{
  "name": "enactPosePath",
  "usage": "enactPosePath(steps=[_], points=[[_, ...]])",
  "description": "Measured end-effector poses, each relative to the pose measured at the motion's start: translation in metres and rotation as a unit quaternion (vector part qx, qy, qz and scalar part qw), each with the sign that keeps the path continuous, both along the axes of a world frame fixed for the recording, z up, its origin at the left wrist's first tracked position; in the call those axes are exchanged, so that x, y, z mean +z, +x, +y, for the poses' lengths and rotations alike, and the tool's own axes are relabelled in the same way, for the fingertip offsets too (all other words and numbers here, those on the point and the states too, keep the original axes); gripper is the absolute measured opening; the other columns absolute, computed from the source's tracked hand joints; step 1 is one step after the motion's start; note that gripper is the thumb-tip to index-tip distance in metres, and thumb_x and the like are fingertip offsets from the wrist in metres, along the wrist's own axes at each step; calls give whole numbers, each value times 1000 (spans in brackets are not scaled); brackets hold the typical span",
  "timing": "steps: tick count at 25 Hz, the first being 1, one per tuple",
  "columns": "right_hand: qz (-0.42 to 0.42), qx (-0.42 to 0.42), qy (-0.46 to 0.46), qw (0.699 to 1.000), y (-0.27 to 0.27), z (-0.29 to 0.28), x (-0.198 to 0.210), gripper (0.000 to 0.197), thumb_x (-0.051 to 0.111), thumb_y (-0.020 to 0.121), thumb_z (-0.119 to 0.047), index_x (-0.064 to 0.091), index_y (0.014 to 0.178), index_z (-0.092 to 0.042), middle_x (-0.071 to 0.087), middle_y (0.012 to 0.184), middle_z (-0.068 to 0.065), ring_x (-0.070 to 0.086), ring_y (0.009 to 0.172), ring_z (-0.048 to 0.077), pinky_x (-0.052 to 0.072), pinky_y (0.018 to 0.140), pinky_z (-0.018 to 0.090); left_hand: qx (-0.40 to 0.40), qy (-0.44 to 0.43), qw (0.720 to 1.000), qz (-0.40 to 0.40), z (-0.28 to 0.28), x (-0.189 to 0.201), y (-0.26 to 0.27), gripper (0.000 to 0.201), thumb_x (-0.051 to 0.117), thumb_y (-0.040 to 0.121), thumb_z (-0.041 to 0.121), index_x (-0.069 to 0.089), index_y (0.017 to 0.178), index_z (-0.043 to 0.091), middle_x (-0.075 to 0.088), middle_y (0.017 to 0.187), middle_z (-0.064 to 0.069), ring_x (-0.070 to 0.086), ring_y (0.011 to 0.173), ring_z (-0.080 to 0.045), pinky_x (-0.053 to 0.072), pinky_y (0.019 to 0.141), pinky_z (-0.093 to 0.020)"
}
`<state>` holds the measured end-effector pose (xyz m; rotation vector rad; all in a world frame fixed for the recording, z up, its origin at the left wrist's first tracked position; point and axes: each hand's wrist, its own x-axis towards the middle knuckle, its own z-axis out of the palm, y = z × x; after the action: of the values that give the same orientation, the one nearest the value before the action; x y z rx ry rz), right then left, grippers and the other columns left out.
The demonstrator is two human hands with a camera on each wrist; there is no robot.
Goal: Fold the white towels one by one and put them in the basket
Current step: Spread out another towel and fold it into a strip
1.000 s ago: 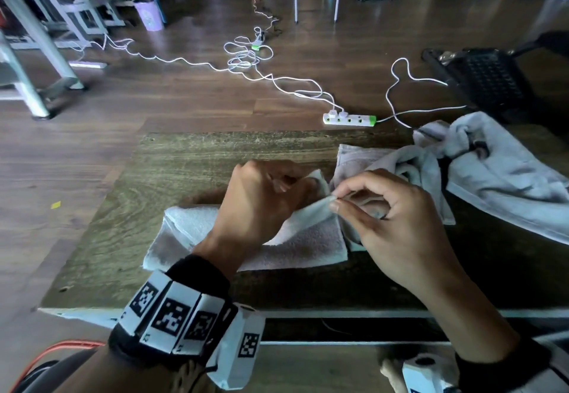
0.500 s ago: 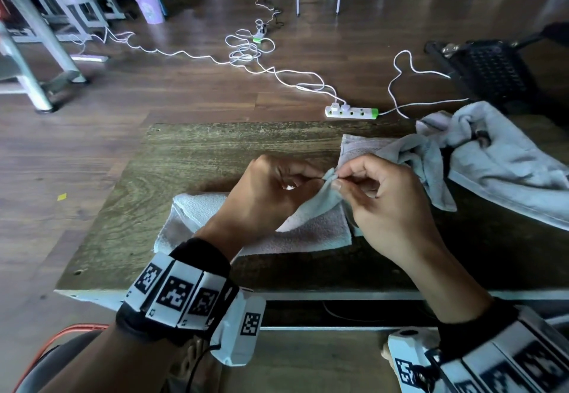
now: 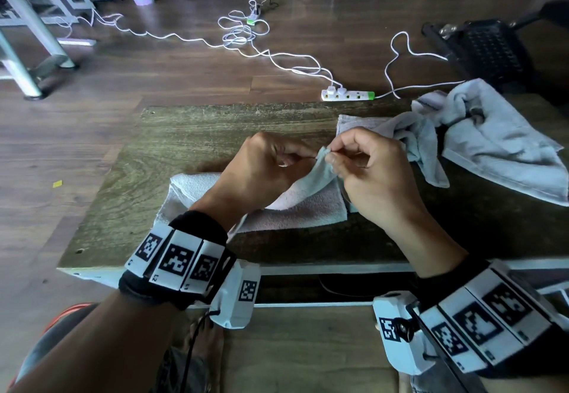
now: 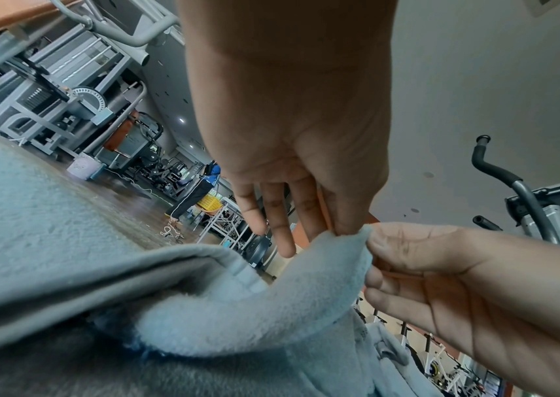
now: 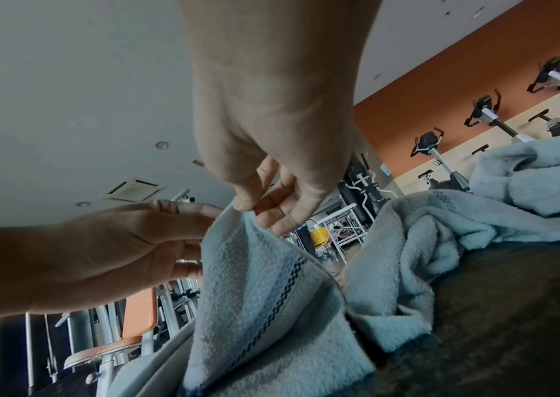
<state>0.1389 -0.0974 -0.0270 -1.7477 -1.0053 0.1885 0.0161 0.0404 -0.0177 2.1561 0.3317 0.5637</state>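
Note:
A white towel (image 3: 295, 208) lies partly folded on the wooden table (image 3: 191, 134). One corner of it is lifted off the table. My left hand (image 3: 311, 158) and right hand (image 3: 331, 156) meet at that corner, and both pinch it between thumb and fingertips. In the left wrist view the left hand (image 4: 348, 231) holds the corner tip of the towel (image 4: 237, 309), with the right hand (image 4: 370, 248) against it. In the right wrist view the right hand (image 5: 250, 209) pinches the top of the striped towel (image 5: 265, 295). A black perforated basket (image 3: 483, 51) stands on the floor at the far right.
Two more crumpled white towels (image 3: 498, 146) (image 3: 421, 143) lie on the table's right side, close to my right hand. A white power strip (image 3: 348, 95) and cables trail over the floor beyond the table. Metal frames stand at the far left.
Both hands have come together and risen a little, drawing the towel corner up off the table. The right hand brought the edge toward the left hand.

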Motion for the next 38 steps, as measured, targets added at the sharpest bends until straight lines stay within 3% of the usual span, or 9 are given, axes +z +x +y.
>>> enactPosePath(steps=[6,10,13,21,24,27,30,35,38], points=[[-6,-1,-2,1000,0,1,-2,4,71,90,-10,68,91,-12,70,84,-10,66,76,4,51,68,17,-7,18,1000,11,1,0,1,17,67,89,10,79,100,16,76,83,9,63,67,1,49,68,-16],[7,-8,-10,1000,3,0,-1,4,72,89,-12,69,92,-13,70,86,-10,65,80,2,47,67,8,-1,28,1000,-2,-1,-2,3,16,67,89,10,79,98,15,76,82,7,62,64,3,47,66,-14],[7,-7,-11,1000,4,-1,0,4,73,89,-11,70,91,-13,72,85,-7,66,78,2,48,66,9,9,27,1000,-11,-2,-1,4,13,67,89,10,78,95,13,75,78,3,59,60,2,46,63,-15],[7,-1,-29,1000,4,-3,-1,15,72,90,-15,73,104,-18,71,93,-11,66,86,-1,47,71,7,-18,44,999,-17,-3,0,5,15,66,88,4,78,95,9,71,78,17,60,63,5,42,65,-7],[-21,12,-54,998,4,-5,0,20,69,92,-16,73,111,-22,70,100,-7,64,93,5,52,77,18,-26,56,998,-20,-3,0,4,14,66,88,4,78,94,8,74,82,12,62,66,4,41,65,-6],[-28,23,-69,997,4,-5,1,13,67,93,-14,72,103,-21,68,95,-5,64,90,10,55,77,31,-30,73,997,-13,-3,2,3,13,67,89,6,78,93,10,74,83,10,63,68,1,41,66,-6],[-41,28,-71,996,2,-3,3,11,64,94,-11,67,97,-22,70,91,-6,65,87,10,55,75,34,-32,91,995,5,-4,5,2,8,68,87,8,75,90,12,72,77,7,65,68,-6,41,66,-7],[-58,7,-51,997,1,-7,6,12,62,95,-8,65,102,-17,63,87,-17,61,87,-1,46,68,11,-18,121,992,34,8,13,-4,18,75,78,8,62,89,12,65,75,4,62,71,-12,49,64,-24],[-47,-9,-43,998,3,-11,7,14,61,96,-9,66,107,-14,64,92,-14,61,91,-3,43,69,3,8,173,984,41,12,16,-11,25,76,77,11,55,89,10,62,75,3,60,71,-10,45,61,-17]])
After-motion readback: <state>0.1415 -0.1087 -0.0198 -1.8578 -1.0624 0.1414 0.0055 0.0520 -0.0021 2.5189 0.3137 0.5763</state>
